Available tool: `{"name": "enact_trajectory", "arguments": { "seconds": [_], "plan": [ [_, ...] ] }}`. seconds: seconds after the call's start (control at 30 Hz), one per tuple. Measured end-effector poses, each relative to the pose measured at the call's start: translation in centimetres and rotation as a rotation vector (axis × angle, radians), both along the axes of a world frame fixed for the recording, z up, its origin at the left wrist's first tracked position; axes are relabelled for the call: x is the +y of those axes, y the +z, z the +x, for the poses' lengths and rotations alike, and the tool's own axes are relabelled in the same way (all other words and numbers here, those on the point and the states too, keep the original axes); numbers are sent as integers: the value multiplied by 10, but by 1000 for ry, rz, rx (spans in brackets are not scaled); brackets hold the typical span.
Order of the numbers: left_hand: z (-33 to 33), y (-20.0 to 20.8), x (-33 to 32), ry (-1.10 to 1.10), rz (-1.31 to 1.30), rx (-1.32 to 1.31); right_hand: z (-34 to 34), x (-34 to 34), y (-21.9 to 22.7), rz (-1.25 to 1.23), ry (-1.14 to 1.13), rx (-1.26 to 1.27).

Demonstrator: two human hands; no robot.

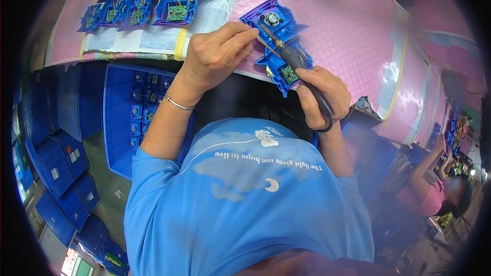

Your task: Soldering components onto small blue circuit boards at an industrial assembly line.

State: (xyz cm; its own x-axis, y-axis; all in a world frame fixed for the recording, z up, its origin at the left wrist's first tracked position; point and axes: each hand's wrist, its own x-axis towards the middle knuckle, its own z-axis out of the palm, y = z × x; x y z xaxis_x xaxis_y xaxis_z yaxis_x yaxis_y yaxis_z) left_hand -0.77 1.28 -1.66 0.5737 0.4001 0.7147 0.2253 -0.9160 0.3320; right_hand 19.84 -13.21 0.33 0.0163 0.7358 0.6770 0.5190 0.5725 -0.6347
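As the soldering iron [291, 58] slants diagonally, its tip [265, 29] points up-left.

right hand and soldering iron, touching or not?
Touching. The head view shows it: the right hand grips the dark handle of the soldering iron, fingers and thumb against it.

The right grip [327, 92] holds a soldering iron [292, 58] over an opened blue housing [289, 24]; the left grip [217, 50] pinches a thin wire [267, 45] near the iron's tip. Left of that grip: similar housings [176, 12] on the counter [353, 36], a blue bin [113, 122].
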Motion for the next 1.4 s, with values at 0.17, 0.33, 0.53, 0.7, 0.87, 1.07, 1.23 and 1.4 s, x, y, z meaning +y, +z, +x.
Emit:
{"name": "enact_trajectory", "arguments": {
  "seconds": [0.17,0.33,0.53,0.7,0.87,1.07,1.23,1.4],
  "plan": [
    [1,0,4,-22,-37,24,0,0,1,-4,-9,-3],
    [1,1,6,-21,-62,52,1,1,2,-14,-6,-14],
    [0,2,6,-22,-47,46,0,2,0,-19,10,-10],
    [-1,0,7,-31,-28,63,0,3,0,-27,13,-12],
    [-2,1,7,-23,-12,70,0,3,1,-8,9,-23],
    [-3,1,7,-9,0,82,1,2,1,-1,2,-12],
    [-3,2,6,-8,-10,87,1,1,3,2,6,-23],
    [-2,4,5,-4,-30,88,-1,-4,8,8,20,-1]
  ]
}}
